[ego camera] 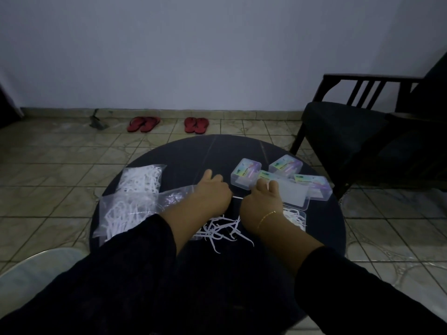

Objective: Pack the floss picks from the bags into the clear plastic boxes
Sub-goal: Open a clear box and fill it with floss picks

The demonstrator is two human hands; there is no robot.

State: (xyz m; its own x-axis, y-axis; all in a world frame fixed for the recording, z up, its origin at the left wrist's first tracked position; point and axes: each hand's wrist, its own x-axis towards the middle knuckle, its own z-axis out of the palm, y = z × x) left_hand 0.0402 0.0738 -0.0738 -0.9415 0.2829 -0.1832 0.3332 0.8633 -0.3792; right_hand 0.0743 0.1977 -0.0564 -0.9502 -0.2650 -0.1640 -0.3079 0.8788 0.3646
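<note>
Head view, single entry.

Table [183, 151]: round, dark, dim light.

Bags [135, 189]: two clear bags of white floss picks at 9 o'clock on the table, one behind the other, the nearer one open toward the centre.

Loose picks [217, 229]: a tangled white heap at 6 o'clock, between the two wrists, out of any bag or box.

Boxes [285, 166]: a cluster of clear plastic boxes with bright labels at 2 o'clock, some overlapping. One open box [294, 192] lies just beyond the right hand. A further tray [296, 217] at 4 o'clock holds picks.

Left hand [212, 192]: fingers curled under, thumb raised; a white stick shows at its right edge. Whether it pinches that pick cannot be told.

Right hand [263, 197]: fingers curled, a white pick tip rising between them; judged to be grasping one or more picks.

Risks, judged:
- Tangled heap: picks hook one another, so a lift may drag extras off the table edge at 6 o'clock.
- Sleeves [135, 262] lie close to the heap and could sweep picks to the floor.
- Overlapping boxes could slide or tip when nudged.
- Poor light makes miscounts likely.
</note>
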